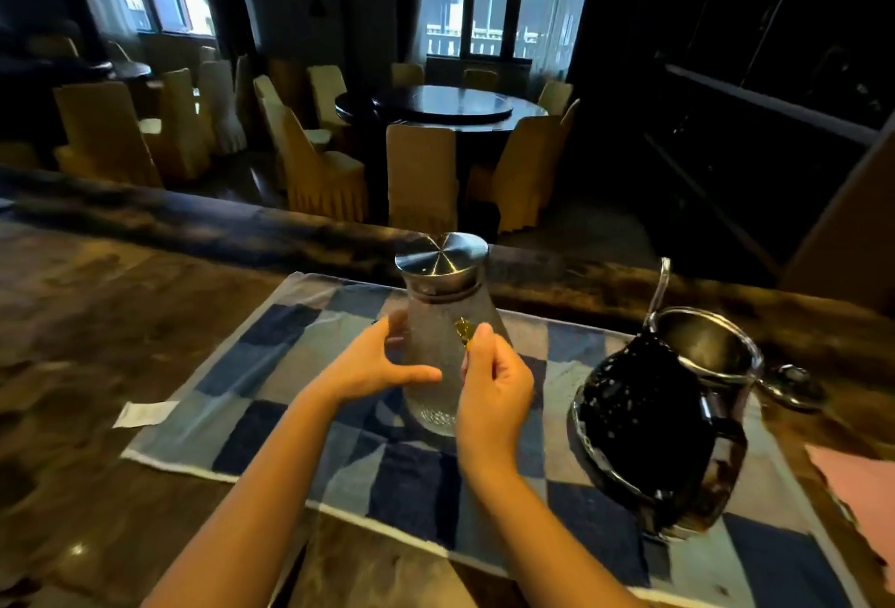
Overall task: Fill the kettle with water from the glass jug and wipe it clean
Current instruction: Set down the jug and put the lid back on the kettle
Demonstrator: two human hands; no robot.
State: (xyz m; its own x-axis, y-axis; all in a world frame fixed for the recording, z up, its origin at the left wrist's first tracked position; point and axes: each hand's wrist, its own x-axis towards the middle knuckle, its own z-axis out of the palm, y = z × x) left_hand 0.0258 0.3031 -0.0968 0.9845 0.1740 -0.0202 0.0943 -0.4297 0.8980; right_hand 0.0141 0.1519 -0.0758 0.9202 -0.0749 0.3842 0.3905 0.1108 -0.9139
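A textured glass jug (438,341) with a steel lid (440,254) stands upright on a blue patchwork mat (290,360). My left hand (378,365) curls around the jug's left side, thumb across its front. My right hand (494,389) touches the jug's right side by its handle, fingers bent around it. A black speckled kettle (649,423) with a chrome rim stands to the right on the mat, its mouth uncovered. The kettle's lid (789,387) lies just behind it on the counter.
The mat lies on a dark marbled counter (97,365). A white paper slip (145,413) sits at the mat's left edge, a pink cloth (857,476) at the far right. Beyond the counter are a round dining table and covered chairs.
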